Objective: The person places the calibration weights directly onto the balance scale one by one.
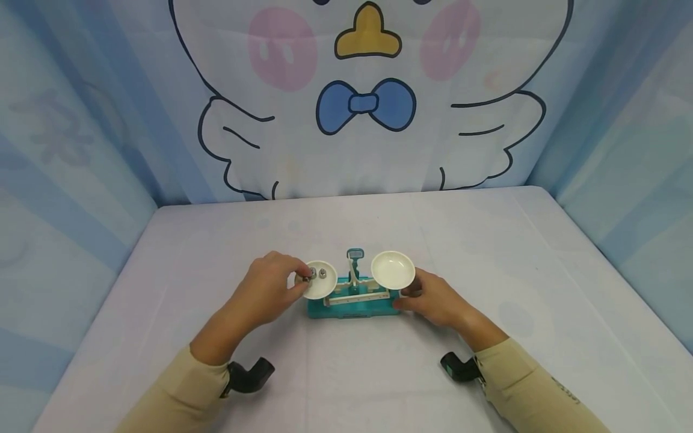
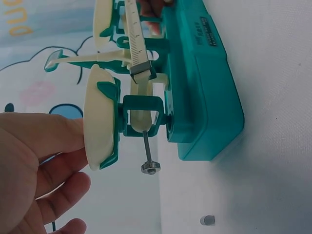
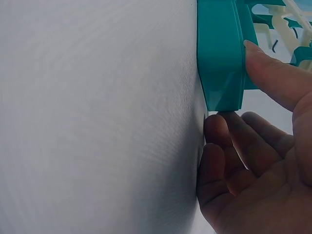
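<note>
A teal balance scale with two white pans stands on the table. Inside the left pan lie small metal weights. My left hand reaches over that pan's outer edge, thumb and index finger pinching a small metal weight; in the left wrist view the fingertips are hidden behind the pan. At the other end, my right hand grips the scale's base, its thumb on top and the other fingers against the end. The right pan looks bare and sits higher than the left.
A small metal piece rests on the white-covered table beyond the scale's left end. Printed cloth walls enclose the back and both sides. Black wrist cameras project inward from both sleeves.
</note>
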Available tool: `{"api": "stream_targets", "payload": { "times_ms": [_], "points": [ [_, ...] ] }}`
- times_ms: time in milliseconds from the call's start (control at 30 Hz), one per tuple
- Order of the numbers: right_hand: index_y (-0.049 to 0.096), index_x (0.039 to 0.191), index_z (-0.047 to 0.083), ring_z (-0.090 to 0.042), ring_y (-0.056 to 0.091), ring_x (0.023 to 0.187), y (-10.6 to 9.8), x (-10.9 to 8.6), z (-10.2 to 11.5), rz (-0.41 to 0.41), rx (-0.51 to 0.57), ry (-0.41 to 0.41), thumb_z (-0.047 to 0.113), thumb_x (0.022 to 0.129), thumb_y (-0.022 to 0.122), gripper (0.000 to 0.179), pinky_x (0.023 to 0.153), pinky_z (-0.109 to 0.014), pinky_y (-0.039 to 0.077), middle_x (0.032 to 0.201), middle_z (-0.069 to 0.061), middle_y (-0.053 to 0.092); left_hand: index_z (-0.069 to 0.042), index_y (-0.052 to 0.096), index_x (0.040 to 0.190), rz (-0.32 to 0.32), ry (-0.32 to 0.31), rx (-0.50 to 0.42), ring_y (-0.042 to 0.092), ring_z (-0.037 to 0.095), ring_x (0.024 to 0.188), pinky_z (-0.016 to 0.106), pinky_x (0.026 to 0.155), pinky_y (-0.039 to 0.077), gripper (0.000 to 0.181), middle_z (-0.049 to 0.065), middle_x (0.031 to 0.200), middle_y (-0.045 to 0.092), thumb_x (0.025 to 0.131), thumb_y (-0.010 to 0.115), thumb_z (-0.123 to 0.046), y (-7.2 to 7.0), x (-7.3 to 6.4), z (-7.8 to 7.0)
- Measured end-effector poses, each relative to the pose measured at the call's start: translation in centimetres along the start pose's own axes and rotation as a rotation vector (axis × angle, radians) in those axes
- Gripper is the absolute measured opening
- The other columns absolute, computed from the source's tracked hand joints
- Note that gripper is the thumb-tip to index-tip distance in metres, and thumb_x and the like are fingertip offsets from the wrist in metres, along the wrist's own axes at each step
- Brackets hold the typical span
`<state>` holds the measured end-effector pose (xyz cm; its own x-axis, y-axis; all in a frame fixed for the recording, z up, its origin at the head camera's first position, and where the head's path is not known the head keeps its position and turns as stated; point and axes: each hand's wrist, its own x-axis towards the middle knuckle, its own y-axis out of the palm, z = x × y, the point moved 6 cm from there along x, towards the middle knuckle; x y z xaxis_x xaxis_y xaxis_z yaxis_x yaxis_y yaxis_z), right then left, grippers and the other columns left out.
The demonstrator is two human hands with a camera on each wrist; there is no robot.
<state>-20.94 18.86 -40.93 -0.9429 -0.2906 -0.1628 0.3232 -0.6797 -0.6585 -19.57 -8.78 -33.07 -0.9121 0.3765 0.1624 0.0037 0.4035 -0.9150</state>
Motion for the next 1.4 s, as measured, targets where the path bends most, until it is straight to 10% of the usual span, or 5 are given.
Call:
{"api": "stream_targets", "payload": {
  "times_ms": [733,1400],
  "points": [
    [0.053,0.137,0.000,-0.028,0.062,0.107,0.0,-0.1,0.2,0.000,0.001,0.003,0.026,0.085,0.079,0.064,0.094,-0.053,0.048,0.111,-0.009,0.067,-0.005,0.073,0.112,0.002,-0.085,-0.049,0.058,0.032,0.113,0.050,0.095,0.049,0.024,0.011,0.114,0.070,0.088,0.076,-0.010,-1.5,-0.5,2.3],
    [0.054,0.135,0.000,-0.028,0.062,0.105,0.0,-0.1,0.1,-0.009,0.001,-0.004,0.026,0.084,0.080,0.063,0.093,-0.052,0.049,0.109,-0.008,0.067,-0.004,0.070,0.115,0.163,-0.347,-0.105,0.060,0.032,0.110,0.048,0.093,0.050,0.023,0.012,0.115,0.069,0.094,0.069,-0.013,3.5,1.1,8.1]
  ]
}}
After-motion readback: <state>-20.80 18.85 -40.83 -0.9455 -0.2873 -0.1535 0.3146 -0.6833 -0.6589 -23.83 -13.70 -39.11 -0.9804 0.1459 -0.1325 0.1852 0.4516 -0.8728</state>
